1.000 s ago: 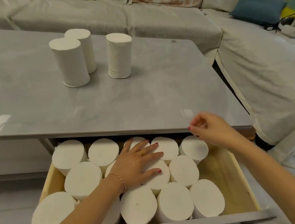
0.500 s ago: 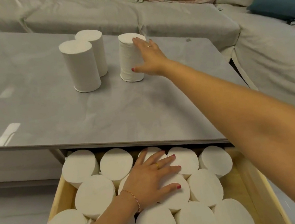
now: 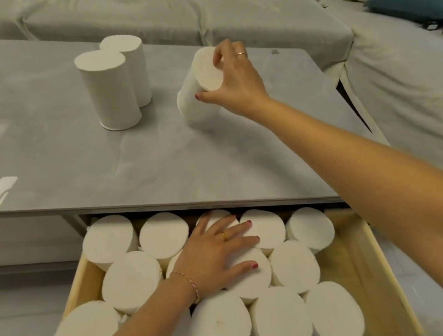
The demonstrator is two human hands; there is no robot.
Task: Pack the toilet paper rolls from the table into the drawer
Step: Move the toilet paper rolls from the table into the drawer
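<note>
The right hand (image 3: pixel 234 77), which half a second ago only touched the upright roll (image 3: pixel 198 89), now grips it tilted toward the drawer (image 3: pixel 373 259). The left hand (image 3: pixel 217 253) stays flat on the packed rolls (image 3: pixel 292 267). Two rolls (image 3: pixel 113 92) stand on the grey table (image 3: pixel 68 170), a sofa (image 3: pixel 247 11) behind.

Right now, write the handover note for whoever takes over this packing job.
Right hand: grips the tilted roll by its top end, above the table.
Left hand: lies flat on the packed rolls in the drawer.
Done: drawer mostly filled with upright rolls; a bare strip remains along its right side.
Left: place the held roll, then the two upright rolls on the table.
</note>
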